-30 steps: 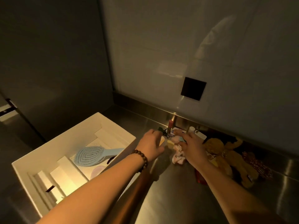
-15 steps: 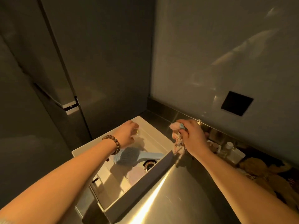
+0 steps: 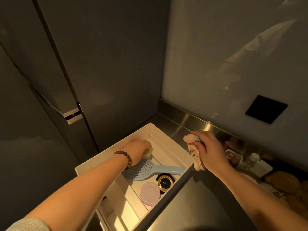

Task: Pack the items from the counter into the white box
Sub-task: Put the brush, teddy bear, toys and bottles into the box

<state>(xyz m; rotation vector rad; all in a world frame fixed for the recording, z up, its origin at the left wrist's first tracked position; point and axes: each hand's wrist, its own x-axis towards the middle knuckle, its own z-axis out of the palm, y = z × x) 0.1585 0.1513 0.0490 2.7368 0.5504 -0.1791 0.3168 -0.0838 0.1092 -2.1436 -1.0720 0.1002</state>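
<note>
The white box (image 3: pixel 168 136) sits at the left end of the steel counter. Inside lie a light blue hairbrush (image 3: pixel 146 170), a black round compact with a gold rim (image 3: pixel 165 182) and a pink round case (image 3: pixel 150 192). My left hand (image 3: pixel 139 147), with a bead bracelet on the wrist, reaches into the far part of the box and holds a small pale green round item (image 3: pixel 148 152). My right hand (image 3: pixel 207 150) grips a pink floral cloth (image 3: pixel 194 154) just right of the box's rim, above the counter.
More items lie along the counter's back edge at the right: small white containers (image 3: pixel 255 158), a round colourful item (image 3: pixel 230 154) and a brown plush toy (image 3: pixel 286 180). A dark cabinet with a metal handle (image 3: pixel 71 114) stands behind the box. A black square plate (image 3: pixel 266 108) is on the wall.
Both hands moved left from the counter's item pile toward the box. The left hand went down into the box with the small green item. The right hand lifted the cloth to the rim.
</note>
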